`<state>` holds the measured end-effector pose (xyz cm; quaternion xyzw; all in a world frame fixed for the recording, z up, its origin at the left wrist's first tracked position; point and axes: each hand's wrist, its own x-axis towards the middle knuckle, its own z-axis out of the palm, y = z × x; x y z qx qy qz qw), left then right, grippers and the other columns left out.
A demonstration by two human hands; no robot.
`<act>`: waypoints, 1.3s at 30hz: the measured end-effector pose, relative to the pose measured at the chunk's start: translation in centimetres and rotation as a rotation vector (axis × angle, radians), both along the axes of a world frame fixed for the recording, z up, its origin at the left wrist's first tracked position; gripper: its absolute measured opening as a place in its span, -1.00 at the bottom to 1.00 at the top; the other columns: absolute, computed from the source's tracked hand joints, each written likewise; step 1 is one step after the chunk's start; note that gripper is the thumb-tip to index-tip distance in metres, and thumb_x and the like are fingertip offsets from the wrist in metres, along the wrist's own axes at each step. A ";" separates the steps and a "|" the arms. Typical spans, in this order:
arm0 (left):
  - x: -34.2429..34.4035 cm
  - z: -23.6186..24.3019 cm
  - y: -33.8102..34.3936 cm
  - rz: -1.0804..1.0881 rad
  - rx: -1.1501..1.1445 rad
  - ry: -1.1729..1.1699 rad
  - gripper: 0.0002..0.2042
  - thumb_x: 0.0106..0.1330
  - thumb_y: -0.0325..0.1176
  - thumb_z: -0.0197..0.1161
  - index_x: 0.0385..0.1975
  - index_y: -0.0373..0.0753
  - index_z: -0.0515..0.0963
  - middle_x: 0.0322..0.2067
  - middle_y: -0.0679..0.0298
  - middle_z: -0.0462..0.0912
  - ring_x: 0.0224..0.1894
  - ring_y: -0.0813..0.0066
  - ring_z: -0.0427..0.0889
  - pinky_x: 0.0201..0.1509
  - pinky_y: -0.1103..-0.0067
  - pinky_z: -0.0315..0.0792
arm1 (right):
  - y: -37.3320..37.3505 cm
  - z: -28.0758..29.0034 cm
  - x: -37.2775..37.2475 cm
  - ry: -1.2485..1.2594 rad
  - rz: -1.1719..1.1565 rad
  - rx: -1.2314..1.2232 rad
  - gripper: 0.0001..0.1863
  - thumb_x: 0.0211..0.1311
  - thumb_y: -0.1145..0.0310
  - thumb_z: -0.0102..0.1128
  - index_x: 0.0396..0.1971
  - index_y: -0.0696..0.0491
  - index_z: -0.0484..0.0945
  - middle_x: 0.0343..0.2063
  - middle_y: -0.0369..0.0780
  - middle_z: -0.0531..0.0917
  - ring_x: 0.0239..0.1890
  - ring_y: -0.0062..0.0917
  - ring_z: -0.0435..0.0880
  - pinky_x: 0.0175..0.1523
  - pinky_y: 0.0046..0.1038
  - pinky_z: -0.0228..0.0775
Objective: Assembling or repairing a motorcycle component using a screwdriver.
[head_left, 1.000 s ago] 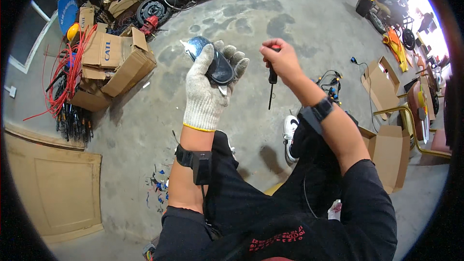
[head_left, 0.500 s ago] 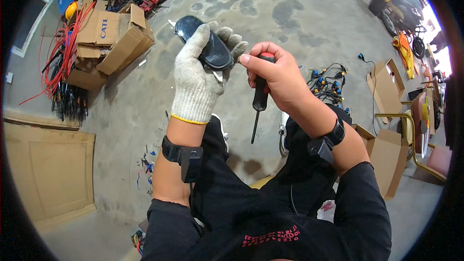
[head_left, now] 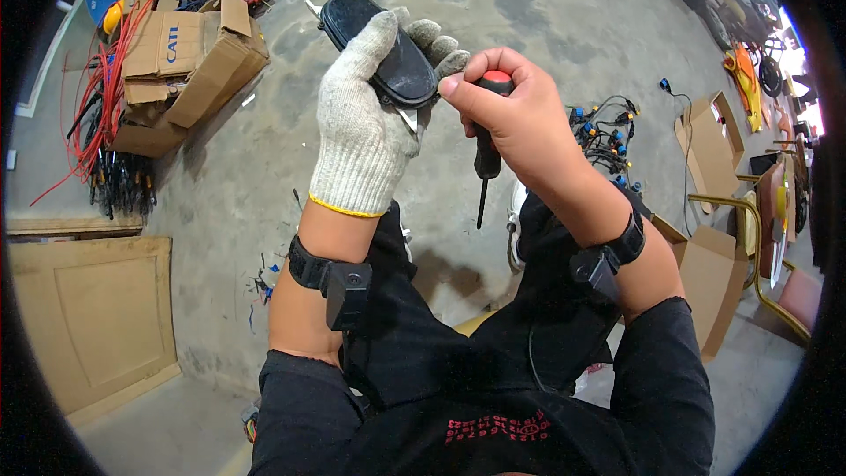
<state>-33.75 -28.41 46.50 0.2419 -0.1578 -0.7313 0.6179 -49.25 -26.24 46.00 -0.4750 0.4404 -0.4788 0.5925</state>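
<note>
L/R hands curled, v. close
</note>
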 end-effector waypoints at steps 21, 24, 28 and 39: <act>-0.2 -1.1 -0.7 0.004 -0.001 0.006 -0.78 0.36 -0.36 0.13 -0.15 -0.40 0.49 -0.27 0.00 0.63 -0.21 0.09 0.66 -0.07 0.26 0.60 | -1.1 -1.0 -0.8 0.011 0.122 0.132 -0.77 0.18 0.34 0.37 -0.31 0.09 0.48 -0.50 -0.34 0.55 -0.51 -0.67 0.54 -0.47 -0.59 0.42; -0.1 -0.9 -0.4 -0.012 -0.019 0.046 -0.81 0.40 -0.38 0.11 -0.23 -0.43 0.48 -0.35 0.05 0.58 -0.30 0.20 0.64 -0.16 0.36 0.60 | -1.3 -1.1 -0.8 0.011 0.165 0.127 -0.78 0.19 0.34 0.37 -0.33 0.07 0.47 -0.51 -0.34 0.54 -0.52 -0.68 0.52 -0.49 -0.59 0.41; 0.0 -0.8 -0.2 0.009 0.025 0.035 -0.82 0.40 -0.38 0.09 -0.23 -0.41 0.46 -0.36 0.06 0.58 -0.30 0.20 0.63 -0.18 0.35 0.60 | -1.4 -1.3 -0.8 -0.009 0.223 0.142 -0.77 0.19 0.33 0.37 -0.36 0.05 0.46 -0.52 -0.34 0.54 -0.54 -0.68 0.51 -0.51 -0.59 0.39; 0.1 -0.4 -0.5 0.006 0.129 0.073 -0.82 0.40 -0.33 0.07 -0.23 -0.34 0.42 -0.39 0.05 0.57 -0.39 0.13 0.60 -0.27 0.31 0.58 | -1.1 -1.9 -0.3 0.092 0.197 0.076 -0.76 0.20 0.28 0.37 -0.36 0.05 0.46 -0.54 -0.34 0.55 -0.55 -0.69 0.52 -0.53 -0.60 0.38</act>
